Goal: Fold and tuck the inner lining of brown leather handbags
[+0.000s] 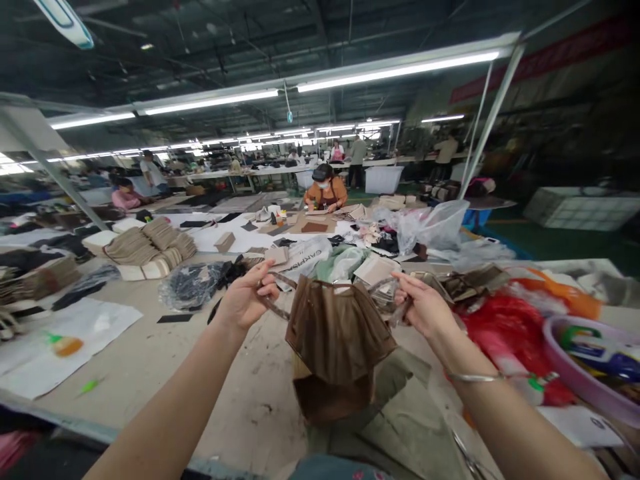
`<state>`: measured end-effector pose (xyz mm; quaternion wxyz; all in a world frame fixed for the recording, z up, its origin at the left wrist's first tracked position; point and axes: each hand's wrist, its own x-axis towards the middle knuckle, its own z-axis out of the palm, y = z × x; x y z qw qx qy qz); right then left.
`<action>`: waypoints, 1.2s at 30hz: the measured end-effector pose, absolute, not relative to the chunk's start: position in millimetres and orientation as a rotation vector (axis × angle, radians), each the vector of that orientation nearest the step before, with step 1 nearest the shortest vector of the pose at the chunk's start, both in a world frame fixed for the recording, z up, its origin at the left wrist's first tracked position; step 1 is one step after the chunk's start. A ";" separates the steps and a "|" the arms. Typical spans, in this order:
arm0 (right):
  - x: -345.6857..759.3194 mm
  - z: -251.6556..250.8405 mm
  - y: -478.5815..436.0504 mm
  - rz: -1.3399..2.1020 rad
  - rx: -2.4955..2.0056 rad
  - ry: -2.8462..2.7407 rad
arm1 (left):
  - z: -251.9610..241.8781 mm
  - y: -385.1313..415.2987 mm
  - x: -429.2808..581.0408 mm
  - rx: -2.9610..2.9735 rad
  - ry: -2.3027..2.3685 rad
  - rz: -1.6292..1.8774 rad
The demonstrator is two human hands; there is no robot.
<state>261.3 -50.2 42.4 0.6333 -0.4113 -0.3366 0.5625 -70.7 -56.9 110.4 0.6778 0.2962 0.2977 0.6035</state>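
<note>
A brown fabric bag (337,333) hangs in the air over the worktable (150,353), its mouth stretched wide between my two hands. My left hand (245,297) is closed on the bag's left strap, at its upper left. At the upper right, my right hand (425,307) is closed on the right strap, and a thin metal bangle circles that wrist. Under the bag lie another brown piece (330,400) and grey-green cloth (415,427).
Stacks of tan pieces (150,247), dark plastic-wrapped goods (193,283) and clear plastic bags (435,227) lie behind. Red material (495,327) and a purple basin (590,380) are on the right. White sheets (55,347) lie left. A seated person (326,190) works at the far table; others are farther back.
</note>
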 end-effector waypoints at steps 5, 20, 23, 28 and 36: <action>244.6 25.5 -96.1 0.759 -0.938 -1.341 | 97.7 -65.1 -44.3 1.192 0.902 1.478; 156.7 -64.3 -162.7 1.429 -0.902 -2.189 | -62.6 -75.2 -75.6 1.634 1.535 0.733; 142.3 -57.3 -161.6 1.481 -0.883 -2.172 | -56.2 -65.8 -71.6 1.773 1.499 0.627; 118.4 -41.4 -156.6 1.395 -0.911 -2.340 | -46.3 -48.7 -77.0 1.978 1.341 0.486; 123.1 7.2 -106.2 0.640 -1.311 -2.173 | -52.3 -36.4 -88.5 2.040 1.327 0.442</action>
